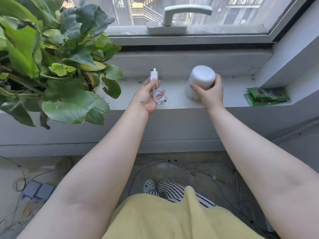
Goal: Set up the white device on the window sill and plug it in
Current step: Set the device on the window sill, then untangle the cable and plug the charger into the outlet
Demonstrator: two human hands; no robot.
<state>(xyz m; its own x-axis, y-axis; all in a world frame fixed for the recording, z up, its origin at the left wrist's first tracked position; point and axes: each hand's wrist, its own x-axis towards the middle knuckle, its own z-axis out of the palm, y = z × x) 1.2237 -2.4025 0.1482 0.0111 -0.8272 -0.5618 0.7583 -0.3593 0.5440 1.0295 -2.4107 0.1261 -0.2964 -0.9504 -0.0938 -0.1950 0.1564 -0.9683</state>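
A white, round-topped device [201, 80] stands upright on the grey window sill [179, 102], right of centre. My right hand [209, 93] wraps around its near side, thumb on the left and fingers on the right. My left hand [146, 95] is palm up over the sill, left of the device. It holds a white plug adapter [153, 77] under the thumb. A coiled white cable [161, 99] with a free connector end hangs from that palm.
A large leafy green plant [51, 62] fills the left end of the sill. Green packets [266, 97] lie at the right end by the wall. A window handle [172, 18] sits on the frame behind. Loose wires [215, 171] cover the floor below.
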